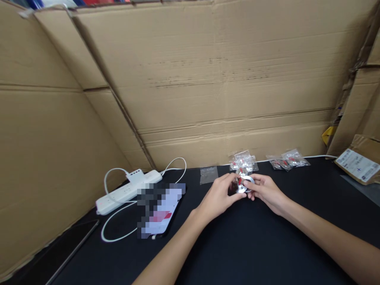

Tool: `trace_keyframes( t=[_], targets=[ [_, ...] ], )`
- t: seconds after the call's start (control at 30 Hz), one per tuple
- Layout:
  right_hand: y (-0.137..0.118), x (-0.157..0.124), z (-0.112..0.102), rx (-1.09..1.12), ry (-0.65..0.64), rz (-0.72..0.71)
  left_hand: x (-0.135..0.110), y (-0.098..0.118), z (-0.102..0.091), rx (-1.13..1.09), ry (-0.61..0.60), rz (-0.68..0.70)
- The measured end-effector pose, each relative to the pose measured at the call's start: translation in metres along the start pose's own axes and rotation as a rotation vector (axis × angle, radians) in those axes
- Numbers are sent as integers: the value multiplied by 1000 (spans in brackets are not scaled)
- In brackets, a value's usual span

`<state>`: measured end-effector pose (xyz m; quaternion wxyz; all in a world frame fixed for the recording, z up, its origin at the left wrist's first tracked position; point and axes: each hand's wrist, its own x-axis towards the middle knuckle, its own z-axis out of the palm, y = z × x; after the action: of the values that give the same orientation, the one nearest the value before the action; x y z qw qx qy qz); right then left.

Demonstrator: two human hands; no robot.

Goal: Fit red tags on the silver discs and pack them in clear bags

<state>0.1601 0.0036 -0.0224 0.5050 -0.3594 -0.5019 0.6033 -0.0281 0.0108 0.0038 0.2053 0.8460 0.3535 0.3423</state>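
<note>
Both hands meet over the black table point(237, 245), near its far edge. My left hand point(220, 197) and my right hand point(265, 192) pinch a small round shiny metal part point(244, 185) between them, fingers closed on it from either side. A bit of red shows on the part. Just behind it lies a pile of small clear bags with red and silver pieces point(242, 161). An empty clear bag point(208, 174) lies flat to the left of the hands.
A second pile of small clear bags point(286, 160) lies at the back right. A white power strip point(128, 190) with white cables and a phone point(158, 211) sit at left. Cardboard walls point(190, 87) enclose the table; a labelled cardboard box point(360, 162) stands at right.
</note>
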Motion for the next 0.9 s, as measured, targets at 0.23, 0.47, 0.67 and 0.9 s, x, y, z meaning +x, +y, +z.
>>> trace_keyframes(
  t=[0.23,0.47,0.67,0.9],
  targets=[
    [2,11,-24,-395,90,-97,7,-20,0,-492,116,-360],
    [-3,8,-38,-911,52,-342,5,-20,-2,-811,-22,-448],
    [-8,4,-36,-1084,198,-432,3,-19,0,-800,-82,-386],
    [-13,-8,-3,-826,-14,-547,3,-8,8,-765,-113,-263]
  ],
)
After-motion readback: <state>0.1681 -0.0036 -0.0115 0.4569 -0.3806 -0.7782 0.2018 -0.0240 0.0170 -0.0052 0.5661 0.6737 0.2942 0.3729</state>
